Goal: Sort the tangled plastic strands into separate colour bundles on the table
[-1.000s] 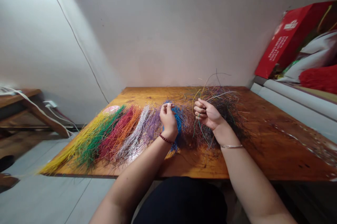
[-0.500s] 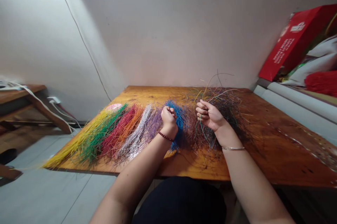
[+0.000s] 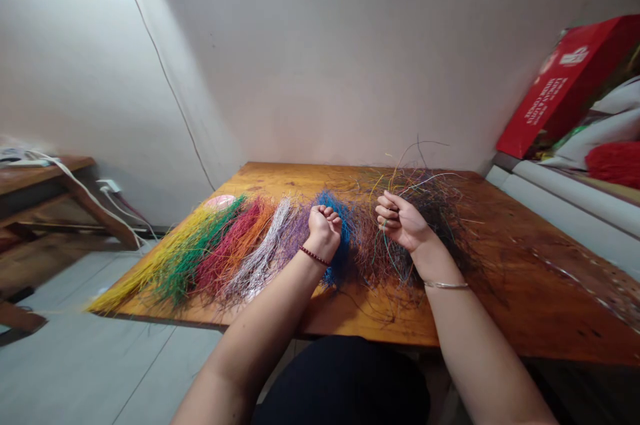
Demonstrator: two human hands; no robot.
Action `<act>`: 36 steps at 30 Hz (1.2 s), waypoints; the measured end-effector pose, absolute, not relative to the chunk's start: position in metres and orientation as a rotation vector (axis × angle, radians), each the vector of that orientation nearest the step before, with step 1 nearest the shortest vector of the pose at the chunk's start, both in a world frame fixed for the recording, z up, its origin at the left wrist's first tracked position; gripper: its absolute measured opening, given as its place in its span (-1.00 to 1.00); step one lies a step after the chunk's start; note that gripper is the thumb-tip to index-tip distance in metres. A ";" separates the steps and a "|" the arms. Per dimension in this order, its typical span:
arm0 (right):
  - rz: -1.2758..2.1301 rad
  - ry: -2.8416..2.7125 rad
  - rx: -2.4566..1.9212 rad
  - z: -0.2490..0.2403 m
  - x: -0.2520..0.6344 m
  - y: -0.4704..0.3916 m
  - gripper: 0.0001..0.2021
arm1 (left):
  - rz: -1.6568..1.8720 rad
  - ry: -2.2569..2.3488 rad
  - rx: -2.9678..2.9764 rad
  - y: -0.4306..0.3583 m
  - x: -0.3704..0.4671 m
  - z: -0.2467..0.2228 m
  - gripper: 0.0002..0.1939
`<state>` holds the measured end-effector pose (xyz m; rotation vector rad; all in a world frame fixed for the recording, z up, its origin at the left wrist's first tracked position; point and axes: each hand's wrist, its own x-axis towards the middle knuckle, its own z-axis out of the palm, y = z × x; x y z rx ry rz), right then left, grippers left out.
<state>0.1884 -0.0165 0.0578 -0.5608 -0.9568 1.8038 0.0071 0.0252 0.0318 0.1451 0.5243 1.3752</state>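
Pale wall (image 3: 310,65) stands at twelve o'clock behind the varnished brown wooden table (image 3: 340,322). From the left hand (image 3: 325,228), straight, wiry bundles in yellow (image 3: 155,255), green (image 3: 203,248), crimson (image 3: 225,245), orange (image 3: 253,238), silvery white (image 3: 273,232) and purple (image 3: 299,232) spread towards eight and nine o'clock, probably laid side by side to keep the colours apart. Beneath that hand is the bright-blue wiry bundle (image 3: 344,212); its fingers are curled, but I cannot tell whether they grasp anything. The right hand (image 3: 403,222) pinches loose, thin, mixed-colour strands (image 3: 392,177), with ends fanning towards twelve and two o'clock, perhaps held upright so single ones stand out. At its three o'clock lies the dark multicoloured tangle (image 3: 447,212), partly hidden by hand and wrist; individual strands blur together. The red printed cardboard box (image 3: 555,92), at two o'clock, is cut off by the frame.
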 end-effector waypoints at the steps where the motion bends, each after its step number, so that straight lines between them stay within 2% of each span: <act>1: 1.805 -0.957 -0.563 0.058 0.188 -0.017 -0.57 | 1.382 0.526 0.136 0.025 0.007 0.032 -0.78; 20: 1.790 -0.967 -0.592 0.060 0.188 -0.019 -0.57 | 1.632 0.717 0.197 0.021 0.011 0.034 -0.94; 24: 1.778 -0.990 -0.644 0.060 0.185 -0.020 -0.57 | 1.566 0.646 0.539 0.014 0.018 0.037 -0.96; 30: 1.741 -1.078 -0.736 0.053 0.179 -0.016 -0.58 | 1.391 0.605 1.099 -0.002 0.029 0.036 -0.82; 36: 1.665 -1.088 -0.799 0.040 0.171 -0.010 -0.58 | 1.460 0.574 1.303 -0.006 0.033 0.035 -0.83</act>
